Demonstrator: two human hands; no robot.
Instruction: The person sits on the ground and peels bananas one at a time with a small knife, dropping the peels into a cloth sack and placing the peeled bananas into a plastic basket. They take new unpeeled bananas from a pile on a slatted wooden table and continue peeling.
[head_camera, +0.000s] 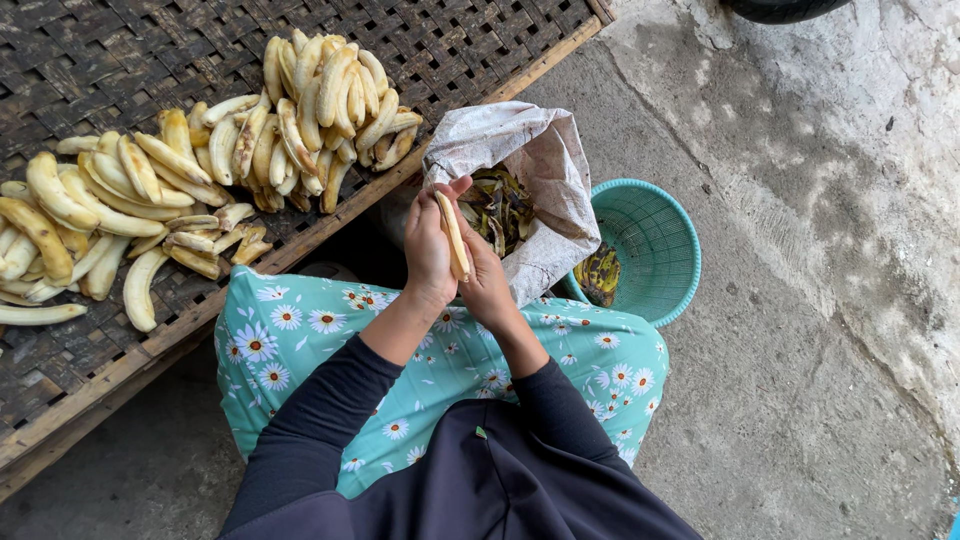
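Both hands, left hand (428, 250) and right hand (486, 272), pinch a peeled banana (453, 235) upright above the lap, close to the peel sack (540, 160) at one o'clock; peeled bananas (170, 190) dry on the woven tray (100, 60) at ten o'clock

The sack (530, 160) sits on the floor (800, 300). Left of the sack lies the woven surface (100, 50), carrying heaps of peeled bananas (320, 100). Right of the sack stands a basket (655, 245), apparently holding banana skins. Just before the sack, both hands (455, 255) hold one banana (452, 235).
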